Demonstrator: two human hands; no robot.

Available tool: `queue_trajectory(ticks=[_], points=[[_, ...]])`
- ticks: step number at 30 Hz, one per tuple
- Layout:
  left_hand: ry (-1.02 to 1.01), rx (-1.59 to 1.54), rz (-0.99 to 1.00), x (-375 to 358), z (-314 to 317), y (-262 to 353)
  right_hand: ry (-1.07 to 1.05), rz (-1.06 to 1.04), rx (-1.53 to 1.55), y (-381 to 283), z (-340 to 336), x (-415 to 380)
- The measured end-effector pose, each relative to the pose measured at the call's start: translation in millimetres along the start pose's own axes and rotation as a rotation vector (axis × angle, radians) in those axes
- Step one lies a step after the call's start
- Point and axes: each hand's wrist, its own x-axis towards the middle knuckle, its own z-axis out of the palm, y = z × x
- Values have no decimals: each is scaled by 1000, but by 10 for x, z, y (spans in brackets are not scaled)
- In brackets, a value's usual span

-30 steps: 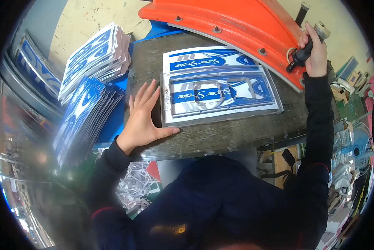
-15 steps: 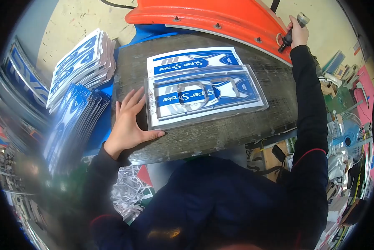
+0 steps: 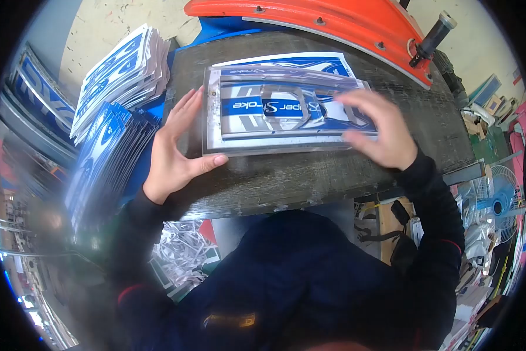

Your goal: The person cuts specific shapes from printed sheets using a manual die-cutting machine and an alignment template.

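Note:
A clear plate with raised cutting outlines lies over a blue and white printed sheet on the dark worktable. My left hand is spread at the plate's left end, fingers up along its side and thumb near the front corner; it grips nothing. Over the plate's right end, my right hand is slightly blurred, with thumb and fingers apart and fingertips overlapping the plate. Part of another printed sheet shows behind the plate.
An orange press arm with a black upright handle spans the far side of the table. Stacks of white-edged sheets and blue cut pieces stand at left. A fan is at right, paper scraps below.
My right hand has left the press handle and come down to the plate's right end. The plate has turned slightly and sits differently over the prints. My left hand stays at its left side.

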Motion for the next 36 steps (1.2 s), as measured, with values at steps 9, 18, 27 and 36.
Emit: queue_trajectory(ticks=[9, 18, 27, 36], points=[[27, -405, -116, 16, 121, 125, 73, -98, -206, 9, 296, -38], [-169, 129, -48, -105, 67, 46, 234, 46, -119, 36, 138, -17], [-240, 208, -54, 225, 85, 244, 552, 122, 540, 273, -62, -325], [-418, 212, -138, 620, 186, 102, 683, 27, 733, 412, 118, -506]])
